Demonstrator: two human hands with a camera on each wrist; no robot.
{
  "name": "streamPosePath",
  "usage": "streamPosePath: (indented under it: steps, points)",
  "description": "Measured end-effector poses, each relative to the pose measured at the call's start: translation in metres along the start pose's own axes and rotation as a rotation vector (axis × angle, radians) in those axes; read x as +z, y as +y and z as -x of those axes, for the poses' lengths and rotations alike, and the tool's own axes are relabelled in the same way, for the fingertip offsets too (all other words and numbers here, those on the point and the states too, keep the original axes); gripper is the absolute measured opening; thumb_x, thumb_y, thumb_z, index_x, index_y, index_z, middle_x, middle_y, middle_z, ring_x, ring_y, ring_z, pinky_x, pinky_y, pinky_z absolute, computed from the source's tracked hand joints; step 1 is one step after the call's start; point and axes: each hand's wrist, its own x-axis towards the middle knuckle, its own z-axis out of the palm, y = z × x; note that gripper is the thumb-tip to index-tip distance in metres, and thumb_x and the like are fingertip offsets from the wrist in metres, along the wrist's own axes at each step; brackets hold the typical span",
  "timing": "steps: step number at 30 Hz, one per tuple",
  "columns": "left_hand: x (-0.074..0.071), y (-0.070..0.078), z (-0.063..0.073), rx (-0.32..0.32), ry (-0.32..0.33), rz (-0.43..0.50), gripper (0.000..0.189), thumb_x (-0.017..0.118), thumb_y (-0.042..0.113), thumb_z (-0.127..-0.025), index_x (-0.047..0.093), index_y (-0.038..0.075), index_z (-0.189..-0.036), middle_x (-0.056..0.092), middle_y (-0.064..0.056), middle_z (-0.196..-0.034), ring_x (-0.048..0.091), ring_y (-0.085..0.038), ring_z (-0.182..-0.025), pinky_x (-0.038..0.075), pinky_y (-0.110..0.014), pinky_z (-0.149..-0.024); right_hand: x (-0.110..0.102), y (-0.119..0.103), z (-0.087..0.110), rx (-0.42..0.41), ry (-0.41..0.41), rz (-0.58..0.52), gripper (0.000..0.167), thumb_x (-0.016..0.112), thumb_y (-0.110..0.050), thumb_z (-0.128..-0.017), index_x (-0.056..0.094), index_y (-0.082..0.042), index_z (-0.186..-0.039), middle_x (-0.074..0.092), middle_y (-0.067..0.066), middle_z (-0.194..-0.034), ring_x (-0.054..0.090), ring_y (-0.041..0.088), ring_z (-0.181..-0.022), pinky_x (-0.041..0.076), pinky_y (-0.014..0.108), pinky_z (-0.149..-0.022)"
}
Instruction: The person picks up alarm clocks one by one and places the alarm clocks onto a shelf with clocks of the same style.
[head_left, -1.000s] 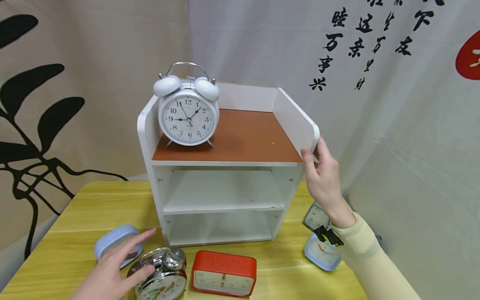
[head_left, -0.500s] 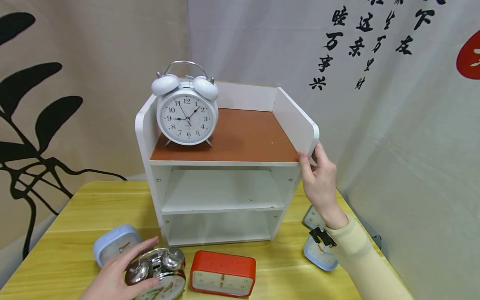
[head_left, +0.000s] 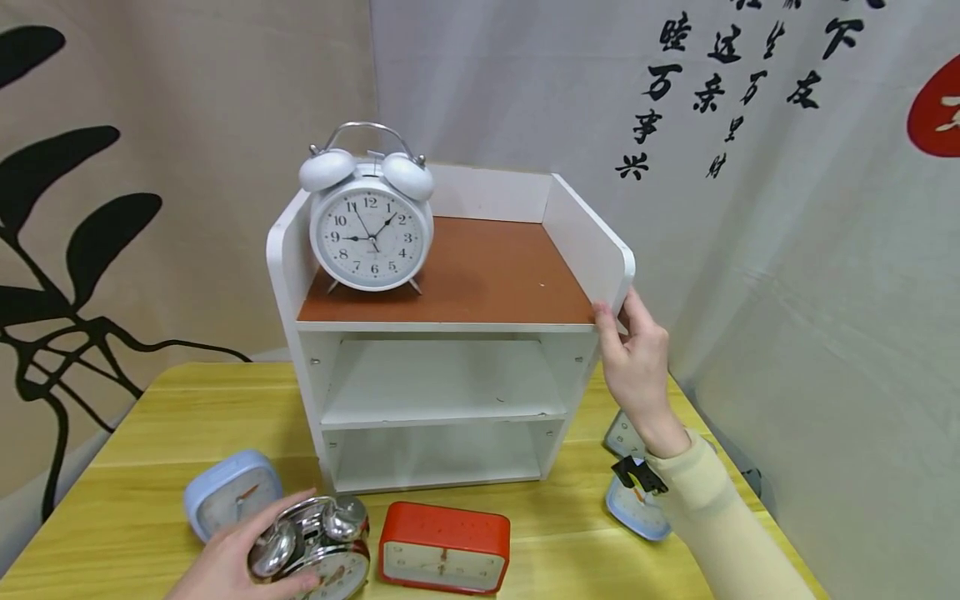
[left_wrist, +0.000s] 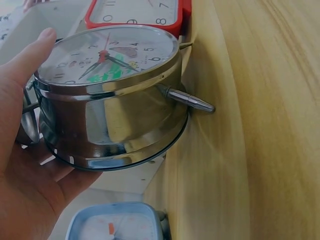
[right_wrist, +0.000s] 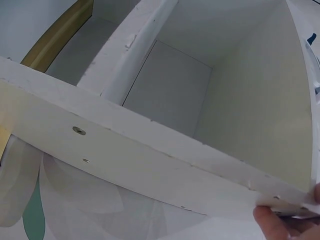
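My left hand point(head_left: 236, 554) grips a silver twin-bell alarm clock point(head_left: 341, 575) near the table's front edge, thumb toward the face and fingers behind. In the left wrist view the round metal body of the alarm clock point(left_wrist: 115, 120) shows with its pointed feet near the wood. My right hand point(head_left: 637, 367) pinches the front edge of a small white shelf point(head_left: 588, 237) at its right side panel, just below the top board. On the shelf's brown top, at the left, stands a white twin-bell alarm clock point(head_left: 372, 237). Right fingertips point(right_wrist: 272, 222) touch the panel in the right wrist view.
A red rectangular clock point(head_left: 444, 546) lies right of the silver one, in front of the shelf. A blue clock point(head_left: 234, 493) sits at the left. Another blue clock point(head_left: 637, 510) and a grey clock point(head_left: 621, 435) lie partly behind the right forearm on the yellow wooden table point(head_left: 172, 417).
My left hand has closed around the silver alarm clock, coming in from above and left. The right hand has slid slightly down the shelf's edge and keeps hold of it.
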Motion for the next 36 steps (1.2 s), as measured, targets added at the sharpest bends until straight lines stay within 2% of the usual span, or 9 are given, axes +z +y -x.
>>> streamPosePath:
  steps: [3,5,8,10,14,18,26,29,36]
  points:
    - [0.001,-0.001,0.001,0.014,0.025,-0.006,0.079,0.094,0.037,-0.076,0.059,0.016,-0.144,0.078,-0.004,-0.117,0.061,0.009,-0.097,0.051,-0.020,-0.074,0.000,0.000,0.000,-0.003,0.000,0.001,0.033,0.056,-0.009,-0.108,0.063,0.005,-0.137,0.073,0.026,-0.128,0.073,0.025,-0.110,0.055,0.003,-0.081]
    - [0.000,-0.001,0.000,-0.005,0.008,-0.014,0.076,0.093,0.037,-0.077,0.060,0.015,-0.142,0.079,-0.003,-0.116,0.061,0.008,-0.097,0.051,-0.020,-0.074,0.000,0.000,0.000,-0.005,0.002,0.000,0.032,0.056,-0.009,-0.108,0.063,0.005,-0.136,0.073,0.026,-0.127,0.074,0.014,-0.108,0.054,0.003,-0.082]
    - [-0.005,-0.001,-0.002,-0.067,-0.071,-0.019,0.072,0.089,0.039,-0.083,0.059,0.014,-0.143,0.078,-0.004,-0.118,0.064,0.002,-0.097,0.051,-0.022,-0.075,0.001,0.000,0.001,-0.007,0.005,-0.004,0.032,0.056,-0.010,-0.108,0.064,0.005,-0.135,0.074,0.026,-0.126,0.068,-0.006,-0.105,0.054,0.003,-0.085]
    - [-0.007,0.000,-0.004,-0.112,-0.124,-0.021,0.071,0.085,0.041,-0.086,0.057,0.013,-0.145,0.077,-0.004,-0.120,0.066,-0.002,-0.097,0.051,-0.022,-0.075,0.001,0.000,0.001,-0.005,0.006,-0.007,0.031,0.056,-0.011,-0.108,0.064,0.005,-0.134,0.073,0.027,-0.126,0.065,-0.011,-0.104,0.053,0.003,-0.088]
    - [-0.009,0.003,-0.007,-0.150,-0.162,-0.015,0.070,0.083,0.042,-0.088,0.056,0.012,-0.146,0.077,-0.005,-0.118,0.067,-0.007,-0.095,0.050,-0.022,-0.073,0.002,-0.001,0.001,0.006,0.002,-0.001,0.032,0.056,-0.013,-0.109,0.064,0.005,-0.134,0.074,0.025,-0.127,0.071,0.006,-0.109,0.053,0.004,-0.091]
    - [-0.009,0.005,-0.006,-0.157,-0.150,-0.024,0.069,0.084,0.042,-0.087,0.058,0.012,-0.145,0.077,-0.004,-0.116,0.066,-0.004,-0.093,0.050,-0.021,-0.072,0.002,-0.002,0.001,0.016,-0.005,-0.005,0.033,0.056,-0.014,-0.109,0.063,0.005,-0.135,0.073,0.024,-0.129,0.072,0.026,-0.115,0.054,0.004,-0.092]
    - [-0.008,0.009,-0.005,-0.184,-0.121,-0.033,0.069,0.084,0.042,-0.086,0.060,0.013,-0.143,0.078,-0.003,-0.114,0.066,-0.005,-0.092,0.050,-0.021,-0.072,0.002,-0.001,0.002,0.011,0.005,-0.002,0.033,0.056,-0.012,-0.108,0.063,0.005,-0.136,0.073,0.024,-0.129,0.073,0.030,-0.113,0.054,0.003,-0.087]
    - [-0.006,0.009,-0.003,-0.164,-0.062,-0.036,0.067,0.087,0.040,-0.083,0.063,0.013,-0.139,0.078,-0.003,-0.111,0.065,-0.002,-0.090,0.050,-0.021,-0.071,0.003,-0.001,0.002,0.009,0.009,0.002,0.033,0.056,-0.012,-0.109,0.063,0.004,-0.137,0.073,0.024,-0.129,0.073,0.028,-0.112,0.054,0.003,-0.086]
    - [-0.005,0.012,0.004,-0.067,0.195,-0.036,0.066,0.097,0.031,-0.069,0.069,0.014,-0.127,0.079,-0.005,-0.103,0.056,0.012,-0.082,0.048,-0.020,-0.065,0.003,0.000,0.002,0.004,0.013,-0.001,0.033,0.056,-0.012,-0.108,0.063,0.005,-0.136,0.074,0.024,-0.128,0.072,0.012,-0.110,0.055,0.004,-0.087]
